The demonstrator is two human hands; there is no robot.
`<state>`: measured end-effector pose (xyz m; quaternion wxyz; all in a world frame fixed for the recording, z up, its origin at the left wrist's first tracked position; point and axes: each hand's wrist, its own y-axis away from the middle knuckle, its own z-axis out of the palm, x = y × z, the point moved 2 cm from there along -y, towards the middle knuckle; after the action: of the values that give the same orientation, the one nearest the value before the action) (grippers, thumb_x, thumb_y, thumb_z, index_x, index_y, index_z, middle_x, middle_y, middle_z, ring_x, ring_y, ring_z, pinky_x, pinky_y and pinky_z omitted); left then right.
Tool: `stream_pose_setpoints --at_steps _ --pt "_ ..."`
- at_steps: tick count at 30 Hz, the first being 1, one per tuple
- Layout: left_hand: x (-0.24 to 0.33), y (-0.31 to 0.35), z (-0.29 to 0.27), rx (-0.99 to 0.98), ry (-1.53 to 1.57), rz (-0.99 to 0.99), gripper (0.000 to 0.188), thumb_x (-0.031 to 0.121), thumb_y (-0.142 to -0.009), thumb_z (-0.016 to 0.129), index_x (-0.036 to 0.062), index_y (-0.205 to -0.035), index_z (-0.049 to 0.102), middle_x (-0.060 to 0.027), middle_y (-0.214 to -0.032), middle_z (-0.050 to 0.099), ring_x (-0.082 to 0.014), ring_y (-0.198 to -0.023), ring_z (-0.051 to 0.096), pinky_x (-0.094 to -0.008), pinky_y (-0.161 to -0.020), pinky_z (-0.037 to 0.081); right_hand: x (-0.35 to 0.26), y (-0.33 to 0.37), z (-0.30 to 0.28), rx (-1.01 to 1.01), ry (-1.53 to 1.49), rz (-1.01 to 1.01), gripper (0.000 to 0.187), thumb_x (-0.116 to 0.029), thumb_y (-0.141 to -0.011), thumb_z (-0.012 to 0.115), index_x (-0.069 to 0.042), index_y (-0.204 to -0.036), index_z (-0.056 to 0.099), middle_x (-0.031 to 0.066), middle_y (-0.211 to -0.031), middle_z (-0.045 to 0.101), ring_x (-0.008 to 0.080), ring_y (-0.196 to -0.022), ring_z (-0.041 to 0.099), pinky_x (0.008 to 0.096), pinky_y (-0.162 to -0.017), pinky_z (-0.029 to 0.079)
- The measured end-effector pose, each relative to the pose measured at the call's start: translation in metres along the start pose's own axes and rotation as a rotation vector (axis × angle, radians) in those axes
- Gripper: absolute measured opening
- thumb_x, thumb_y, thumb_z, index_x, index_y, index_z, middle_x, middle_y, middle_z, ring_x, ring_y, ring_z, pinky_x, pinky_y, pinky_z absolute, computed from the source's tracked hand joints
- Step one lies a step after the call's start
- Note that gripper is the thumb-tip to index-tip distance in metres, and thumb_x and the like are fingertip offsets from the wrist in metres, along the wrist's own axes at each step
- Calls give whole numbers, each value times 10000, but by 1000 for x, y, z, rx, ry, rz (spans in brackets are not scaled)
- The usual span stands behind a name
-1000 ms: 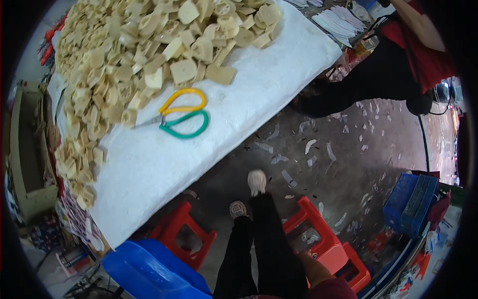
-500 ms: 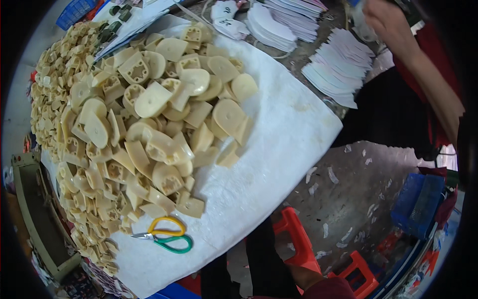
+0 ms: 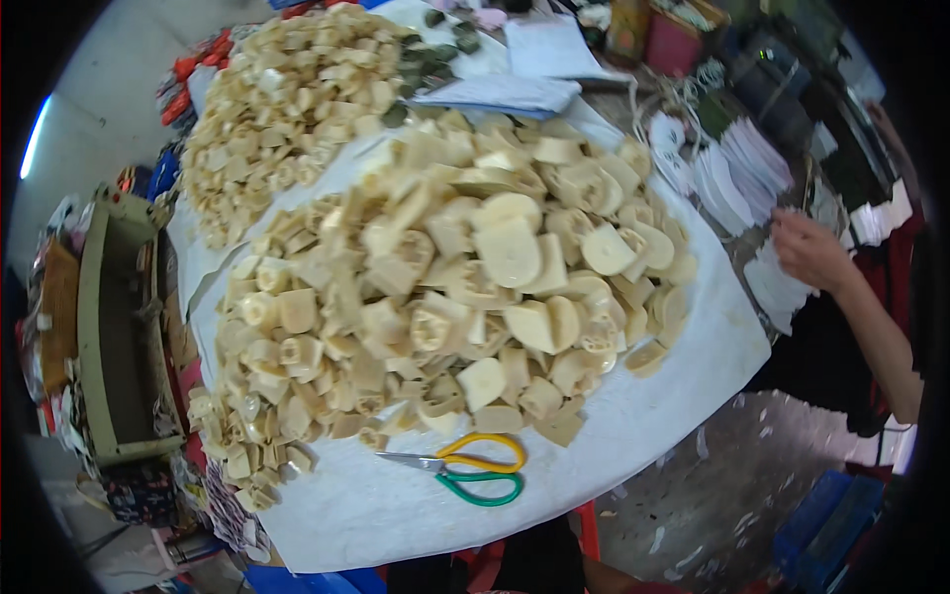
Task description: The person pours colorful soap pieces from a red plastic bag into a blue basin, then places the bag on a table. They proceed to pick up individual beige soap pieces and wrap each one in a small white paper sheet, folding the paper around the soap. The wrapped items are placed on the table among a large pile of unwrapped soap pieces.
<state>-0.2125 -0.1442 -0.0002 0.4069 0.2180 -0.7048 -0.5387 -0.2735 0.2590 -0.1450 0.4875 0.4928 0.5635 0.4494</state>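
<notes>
On the white-covered table (image 3: 683, 416) lies a large heap of cream, hollow-backed moulded pieces (image 3: 510, 247), rounded at one end like shoe heels. A pair of scissors (image 3: 435, 462) with one yellow and one green handle loop rests at the heap's near edge, blades pointing left. No hand touches it. My left hand is out of view. A sliver of bare forearm (image 3: 609, 579) shows at the lower edge, right of my dark-clad legs; the hand at its end cannot be seen.
A second heap of smaller cream pieces (image 3: 297, 89) lies far left. At right, another person's hand (image 3: 811, 252) is beside stacks of white curved sheets (image 3: 732, 178). A greenish open-fronted metal case (image 3: 129, 327) stands left; a blue crate (image 3: 826, 525) sits on the floor lower right.
The view has swung left, so the table and scissors appear farther right. The other person's hand has come down to the white sheets. Less of my forearm shows; the scissors lie as before.
</notes>
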Motion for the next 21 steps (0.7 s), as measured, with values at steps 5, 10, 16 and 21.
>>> stream_pose_setpoints --at_steps 5,10,16,21 --pt "14 16 -18 -78 75 38 280 282 -886 567 47 -1027 624 -74 -896 671 -152 -727 610 -279 -598 456 -18 25 -25 35 8 -37 319 -219 -873 565 -100 -1155 653 111 -1149 642 264 -1028 630 392 -810 503" --pt "28 34 -31 -175 113 80 264 261 -884 572 42 -1022 627 -74 -892 673 -148 -728 612 -275 -605 459 -36 51 -40 51 -24 -18 294 -210 -868 567 -85 -1119 653 106 -1099 643 254 -973 625 383 -778 498" --pt "38 49 -43 -262 130 80 245 235 -882 579 36 -1016 629 -74 -888 675 -144 -728 614 -270 -614 463 -41 77 -42 28 -77 -8 266 -201 -862 568 -68 -1076 653 99 -1038 644 243 -908 619 372 -741 492" --pt "40 56 -55 -308 113 82 229 213 -881 584 31 -1011 632 -74 -884 677 -140 -728 616 -266 -621 466 -39 89 -37 -7 -152 -8 244 -192 -858 570 -53 -1040 653 93 -988 646 233 -853 615 362 -710 487"
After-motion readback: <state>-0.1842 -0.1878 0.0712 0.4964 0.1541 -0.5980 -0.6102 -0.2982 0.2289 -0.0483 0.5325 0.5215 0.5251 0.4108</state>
